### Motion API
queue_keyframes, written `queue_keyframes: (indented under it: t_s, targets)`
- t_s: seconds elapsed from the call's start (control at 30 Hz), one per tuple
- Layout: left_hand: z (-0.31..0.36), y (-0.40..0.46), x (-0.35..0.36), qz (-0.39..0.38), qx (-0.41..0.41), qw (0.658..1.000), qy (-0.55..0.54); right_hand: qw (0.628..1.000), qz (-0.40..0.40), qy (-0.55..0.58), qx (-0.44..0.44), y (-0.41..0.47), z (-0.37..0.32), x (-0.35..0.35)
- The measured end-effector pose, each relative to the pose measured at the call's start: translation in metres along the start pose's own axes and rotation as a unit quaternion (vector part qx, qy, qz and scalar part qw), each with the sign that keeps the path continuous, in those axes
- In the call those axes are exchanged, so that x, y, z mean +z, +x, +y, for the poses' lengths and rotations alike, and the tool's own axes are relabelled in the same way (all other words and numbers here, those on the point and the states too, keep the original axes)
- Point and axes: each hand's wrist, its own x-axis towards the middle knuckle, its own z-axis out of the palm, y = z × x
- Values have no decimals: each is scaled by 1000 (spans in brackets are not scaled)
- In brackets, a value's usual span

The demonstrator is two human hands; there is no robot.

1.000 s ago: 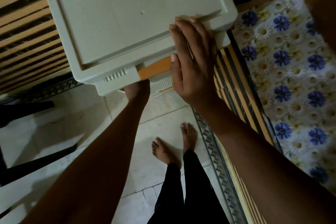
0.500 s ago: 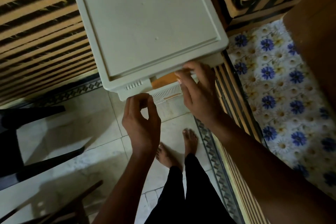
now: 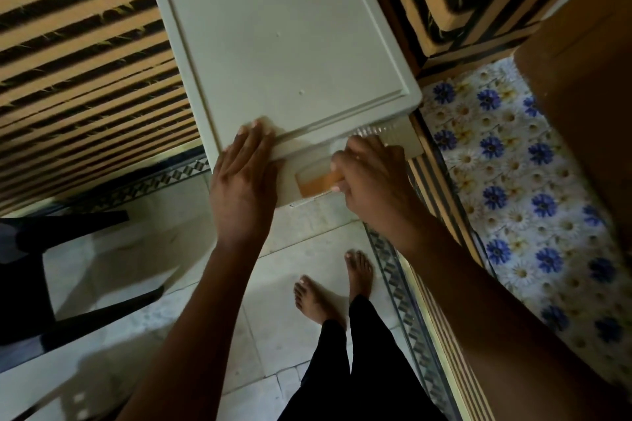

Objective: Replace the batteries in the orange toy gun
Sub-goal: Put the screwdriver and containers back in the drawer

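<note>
Left hand (image 3: 244,181) now flat, fingers straight, atop the pale grey plastic drawer cabinet (image 3: 284,55); right hand (image 3: 372,181) apparently curled on its orange drawer handle (image 3: 316,183), pulling; orange toy gun unseen, perhaps inside.

Setting: a room in a home, dimly lit, seen from above.
Floor: pale glossy tiles (image 3: 143,249) with a strip of patterned grey border tile (image 3: 400,270).
Soft furnishing: orange-and-black striped cushions or upholstery (image 3: 85,55) to the left and at the top right, the sort found on a sofa or bed.
Fabric: a cloth printed with blue and white flowers (image 3: 513,181) on the right, spread over a low surface.
Storage: a light grey plastic drawer cabinet (image 3: 280,44) standing against the cushions.
Seating: dark chair legs (image 3: 68,225) at the left edge.
Occupant: a person standing barefoot (image 3: 318,297) on the tiles, in dark trousers.
</note>
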Motion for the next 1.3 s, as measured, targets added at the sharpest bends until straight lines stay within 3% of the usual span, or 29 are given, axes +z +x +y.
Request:
queue_keyframes:
  t_s: [0.17, 0.3, 0.53, 0.77, 0.93, 1.17, 1.3]
  targets:
    - [0, 2, -4, -6, -9, 1000, -12, 983, -174, -49, 43, -35, -2, -16]
    - [0, 1, -4, -1, -7, 1000, -19, 990, -117, -80, 21, -75, 3, -4]
    - [-2, 3, -8, 7, -3, 1000, -30, 984, -135, -114, 21, -81, 8, 19]
    - [-8, 1, -6, 6, 5, 1000, -17, 985, -158, -61, 16, -87, 1, 18]
    - [-8, 1, -4, 12, 8, 1000, -15, 989, -133, -58, 24, -105, 6, 34]
    - [-10, -2, 3, 29, 18, 999, 2, 970, -163, -177, 40, -70, 14, 99]
    - [-14, -4, 10, 48, 36, 998, 16, 968, -151, -186, 71, -35, 21, 137]
